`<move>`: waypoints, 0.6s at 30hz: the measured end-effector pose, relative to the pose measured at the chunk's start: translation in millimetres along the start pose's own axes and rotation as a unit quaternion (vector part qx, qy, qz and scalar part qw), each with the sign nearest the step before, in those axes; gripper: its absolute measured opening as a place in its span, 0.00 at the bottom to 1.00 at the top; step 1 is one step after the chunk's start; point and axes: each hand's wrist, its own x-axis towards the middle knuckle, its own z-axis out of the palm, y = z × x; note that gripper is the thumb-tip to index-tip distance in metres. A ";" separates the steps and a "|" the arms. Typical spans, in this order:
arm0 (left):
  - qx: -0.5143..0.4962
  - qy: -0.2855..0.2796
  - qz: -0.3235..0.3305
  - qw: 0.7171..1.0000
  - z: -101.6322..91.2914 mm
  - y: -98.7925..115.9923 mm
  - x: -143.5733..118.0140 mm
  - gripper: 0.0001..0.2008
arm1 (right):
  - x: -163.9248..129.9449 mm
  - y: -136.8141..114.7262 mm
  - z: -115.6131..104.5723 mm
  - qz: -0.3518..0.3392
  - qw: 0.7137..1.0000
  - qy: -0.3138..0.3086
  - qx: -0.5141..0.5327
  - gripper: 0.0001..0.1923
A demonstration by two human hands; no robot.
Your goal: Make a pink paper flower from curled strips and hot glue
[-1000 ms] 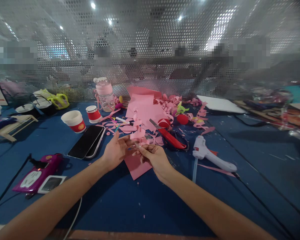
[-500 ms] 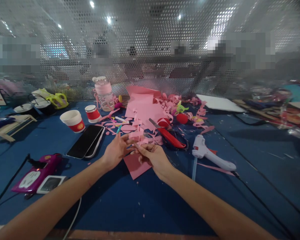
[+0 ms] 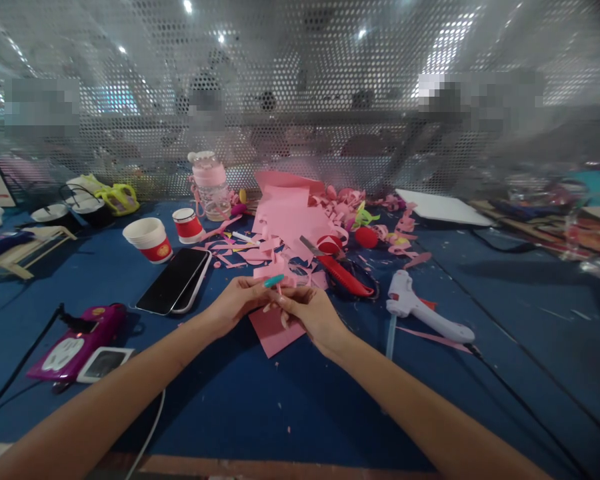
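Observation:
My left hand and my right hand meet over the middle of the blue table. Together they pinch a small curled pink paper piece between their fingertips. A teal-painted nail shows on top of the left fingers. Under the hands lies a flat pink paper sheet. Just beyond them sits a pile of pink paper sheets and curled strips.
Red-handled scissors and a white glue gun lie to the right. A black phone, two red-and-white paper cups, a pink bottle and a purple device are on the left. A perforated metal screen closes the back.
My left fingers have curled over the pink paper piece, lowering it closer to my right fingertips. Both hands stay in nearly the same spot.

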 end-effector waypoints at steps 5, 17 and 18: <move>0.048 0.034 0.002 0.998 -1.1 -1.3 -0.3 0.09 | -2.5 -1.2 1.4 0.006 0.999 -0.028 -0.021 0.14; 0.138 0.078 0.063 0.985 -3.5 -3.9 -0.2 0.09 | -2.9 -5.3 1.2 0.026 0.999 -0.028 -0.029 0.14; 0.148 0.086 0.069 0.983 -2.8 -4.2 -0.4 0.09 | -2.8 -5.2 1.5 0.026 0.999 -0.027 -0.024 0.14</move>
